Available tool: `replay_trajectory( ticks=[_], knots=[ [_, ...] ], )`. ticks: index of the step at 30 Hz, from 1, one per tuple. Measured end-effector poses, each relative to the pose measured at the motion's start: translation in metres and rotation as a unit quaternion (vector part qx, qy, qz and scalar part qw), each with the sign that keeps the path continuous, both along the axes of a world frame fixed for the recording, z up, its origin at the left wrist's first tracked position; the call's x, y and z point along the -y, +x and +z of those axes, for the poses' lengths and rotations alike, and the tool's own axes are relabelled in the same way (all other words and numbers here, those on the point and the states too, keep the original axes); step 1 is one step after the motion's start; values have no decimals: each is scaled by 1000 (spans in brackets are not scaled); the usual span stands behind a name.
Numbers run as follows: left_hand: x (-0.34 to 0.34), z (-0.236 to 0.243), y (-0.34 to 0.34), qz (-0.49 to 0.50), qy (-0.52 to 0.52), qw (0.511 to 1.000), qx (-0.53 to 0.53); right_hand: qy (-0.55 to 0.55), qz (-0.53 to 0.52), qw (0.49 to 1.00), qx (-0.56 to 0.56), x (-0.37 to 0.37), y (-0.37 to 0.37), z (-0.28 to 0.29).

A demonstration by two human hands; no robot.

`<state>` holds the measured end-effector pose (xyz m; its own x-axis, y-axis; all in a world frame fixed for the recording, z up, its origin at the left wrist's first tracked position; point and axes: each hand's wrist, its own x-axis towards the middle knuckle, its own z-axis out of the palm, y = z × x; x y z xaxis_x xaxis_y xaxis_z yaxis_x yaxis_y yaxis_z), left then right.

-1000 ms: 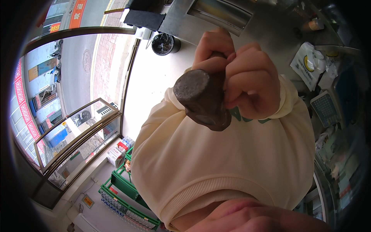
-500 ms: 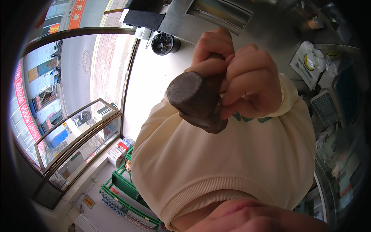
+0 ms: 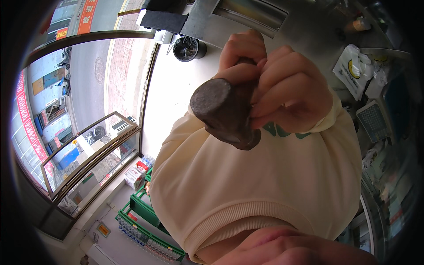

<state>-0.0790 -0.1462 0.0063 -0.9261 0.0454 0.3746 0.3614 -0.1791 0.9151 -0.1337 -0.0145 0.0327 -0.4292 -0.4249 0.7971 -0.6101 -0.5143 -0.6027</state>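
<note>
In front of my chest is a dark brown, hammer-shaped thing [image 3: 232, 117]. It has a thick body, a flat, rounded, greyer face at its left end and a blunt, uneven lower end. My left hand [image 3: 242, 55] is closed in a fist round its narrow upper part, a dark bit of which shows between the fingers. My right hand [image 3: 293, 90] is closed beside it, with fingertips bent against the right side of the dark body. What lies under those fingertips is hidden. Both arms wear cream sleeves.
A metal counter [image 3: 205, 33] with a recessed tray lies ahead. A black bin [image 3: 189, 48] stands at the counter's left. Windows fill the left side, with a green rack [image 3: 143, 210] of bottles below. A white plastic bag [image 3: 353, 70] and a keyboard-like pad [image 3: 374, 121] are on the right.
My right hand has shifted slightly, its fingertips now a little higher along the side of the dark thing. My left fist keeps its grip, and more of the dark upper part shows there.
</note>
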Motion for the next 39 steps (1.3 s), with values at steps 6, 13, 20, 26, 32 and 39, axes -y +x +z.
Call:
replay_trajectory(
  ticks=[6,13,20,26,32,39],
  knots=[
    [-3,9,3,15,14,998,56,-6,2,1000,19,0,1,1],
    [-7,-4,-11,93,-40,976,-191,-21,10,1000,1,1,1,-1],
    [-8,-9,-5,94,2,972,-217,-52,20,998,18,4,3,-2],
    [-4,-2,-2,97,-39,976,-193,-31,0,999,22,2,5,1],
    [-4,1,-9,90,-69,972,-205,17,-17,1000,-3,1,5,1],
    [-1,8,1,82,-88,978,-171,22,3,999,-26,-1,4,1]
  ],
)
